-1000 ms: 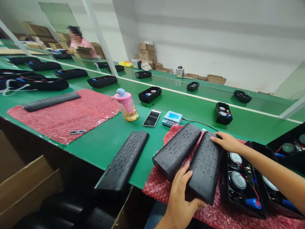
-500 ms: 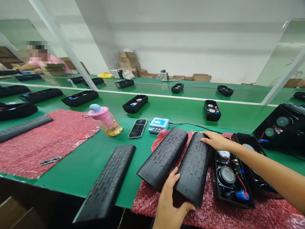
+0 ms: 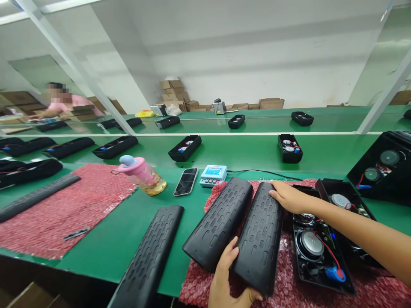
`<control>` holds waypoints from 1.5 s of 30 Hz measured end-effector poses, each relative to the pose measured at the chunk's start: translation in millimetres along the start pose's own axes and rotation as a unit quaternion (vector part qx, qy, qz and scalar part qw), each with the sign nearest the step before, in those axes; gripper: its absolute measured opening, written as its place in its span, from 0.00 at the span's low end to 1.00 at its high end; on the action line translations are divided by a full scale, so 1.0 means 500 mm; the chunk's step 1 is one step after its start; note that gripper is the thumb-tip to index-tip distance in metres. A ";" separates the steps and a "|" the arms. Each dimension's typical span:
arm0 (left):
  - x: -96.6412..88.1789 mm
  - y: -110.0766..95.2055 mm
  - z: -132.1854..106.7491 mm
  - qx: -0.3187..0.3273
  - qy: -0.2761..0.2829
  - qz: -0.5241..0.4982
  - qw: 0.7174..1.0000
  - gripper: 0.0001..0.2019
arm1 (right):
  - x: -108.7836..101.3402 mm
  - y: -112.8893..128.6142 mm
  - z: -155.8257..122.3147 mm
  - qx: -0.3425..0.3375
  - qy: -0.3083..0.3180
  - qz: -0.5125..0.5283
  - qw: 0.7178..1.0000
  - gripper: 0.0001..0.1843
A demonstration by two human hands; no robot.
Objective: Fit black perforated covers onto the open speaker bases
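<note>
Black cover (image 3: 258, 244): your left hand (image 3: 226, 280) grips its near end, extended right hand (image 3: 287, 197) its far end; open casing (image 3: 317, 280) holds speakers (image 3: 312, 244)

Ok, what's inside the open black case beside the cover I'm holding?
Two round speakers, a red wire and a blue cylinder; whatever your right forearm covers can't be seen.

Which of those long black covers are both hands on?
The rightmost cover, beside an open speaker housing: the left hand grips its near end, the right hand touches its far end. No other has both.
</note>
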State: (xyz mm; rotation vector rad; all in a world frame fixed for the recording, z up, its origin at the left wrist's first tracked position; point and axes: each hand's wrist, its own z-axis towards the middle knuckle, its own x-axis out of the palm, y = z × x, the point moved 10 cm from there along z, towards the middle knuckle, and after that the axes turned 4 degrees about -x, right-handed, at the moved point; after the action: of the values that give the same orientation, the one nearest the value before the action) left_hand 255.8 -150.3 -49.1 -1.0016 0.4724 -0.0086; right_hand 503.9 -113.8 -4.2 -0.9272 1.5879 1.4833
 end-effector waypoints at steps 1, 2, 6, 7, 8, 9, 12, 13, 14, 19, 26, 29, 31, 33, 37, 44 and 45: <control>0.000 -0.004 -0.001 0.013 -0.003 -0.004 1.000 0.30 | 0.000 0.000 -0.003 0.000 0.001 -0.003 1.000 0.14; 0.001 -0.008 -0.002 0.025 -0.005 -0.007 1.000 0.30 | 0.000 -0.002 -0.006 0.001 0.002 -0.008 1.000 0.14; 0.002 -0.014 -0.002 0.039 -0.012 -0.018 0.999 0.28 | -0.005 -0.011 -0.011 0.010 -0.001 -0.048 0.999 0.13; 0.001 -0.012 -0.002 0.034 -0.014 -0.023 0.999 0.29 | -0.005 -0.012 -0.009 0.012 -0.001 -0.056 0.998 0.13; 0.000 -0.010 -0.002 0.026 -0.017 -0.029 0.999 0.29 | -0.003 -0.013 -0.007 0.012 0.004 -0.059 0.998 0.13; -0.002 -0.007 -0.002 0.017 -0.021 -0.035 0.999 0.30 | 0.000 -0.014 -0.003 0.011 0.012 -0.058 0.998 0.13; -0.006 0.001 -0.005 -0.007 -0.035 -0.044 0.998 0.30 | 0.009 -0.008 0.007 -0.001 0.035 -0.039 0.999 0.14; -0.007 0.002 -0.006 -0.010 -0.039 -0.044 0.998 0.29 | 0.009 -0.005 0.009 -0.005 0.038 -0.034 0.999 0.14; -0.008 0.003 -0.008 -0.012 -0.043 -0.044 0.998 0.29 | 0.008 -0.003 0.011 -0.009 0.038 -0.031 0.999 0.14; -0.006 0.003 -0.008 0.008 -0.029 -0.031 0.999 0.30 | 0.001 -0.004 0.007 -0.008 0.041 -0.029 0.999 0.15; 0.002 -0.015 0.000 0.031 0.039 -0.006 0.999 0.31 | 0.001 -0.014 0.006 0.003 0.049 -0.037 0.998 0.15; 0.004 -0.011 0.003 -0.015 0.050 -0.007 0.999 0.30 | 0.004 -0.021 0.013 0.009 0.051 -0.031 0.998 0.15; 0.006 -0.013 0.005 -0.027 0.052 -0.016 0.998 0.30 | 0.005 -0.027 0.016 0.013 0.051 -0.026 0.998 0.15; 0.009 -0.016 0.007 -0.026 0.059 -0.021 0.998 0.30 | 0.005 -0.031 0.017 0.016 0.051 -0.024 0.998 0.16; 0.012 -0.026 0.008 0.002 0.066 -0.014 0.998 0.35 | 0.003 -0.033 0.014 0.015 0.051 -0.020 0.998 0.15; 0.015 -0.026 0.001 0.020 0.081 -0.008 0.997 0.36 | 0.003 -0.033 0.013 0.008 0.045 -0.011 0.999 0.16; 0.015 -0.026 0.001 0.022 0.082 -0.006 0.996 0.36 | 0.003 -0.034 0.013 0.008 0.044 -0.010 0.999 0.16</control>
State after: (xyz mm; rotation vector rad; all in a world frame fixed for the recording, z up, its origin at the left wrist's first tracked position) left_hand 265.5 -158.7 -41.0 -0.9648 0.6143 -0.1128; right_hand 518.6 -108.3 -13.2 -1.0079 1.6459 1.4319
